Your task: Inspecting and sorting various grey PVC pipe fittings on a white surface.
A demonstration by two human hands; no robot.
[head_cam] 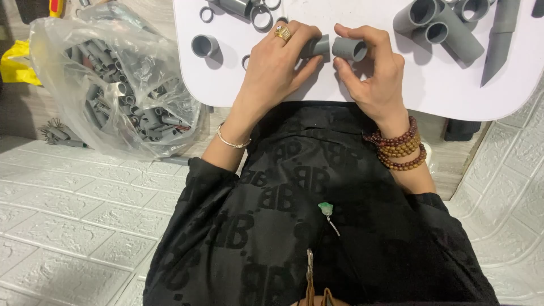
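Observation:
Over the near edge of a white table (396,93), my left hand (277,65) grips a short grey pipe piece (318,47). My right hand (371,71) holds a second short grey pipe fitting (349,49) with its open end facing right. The two pieces lie end to end, almost touching, with a thin gap between them. A gold ring sits on a left finger, a thin bracelet on the left wrist, and wooden bead bracelets on the right wrist.
More grey pipe pieces (442,22) and thin rings (260,17) lie on the table's far side, and one short coupling (204,45) at left. A clear plastic bag (113,85) full of grey pipe bits sits on the floor at left. White brick-pattern panels flank my lap.

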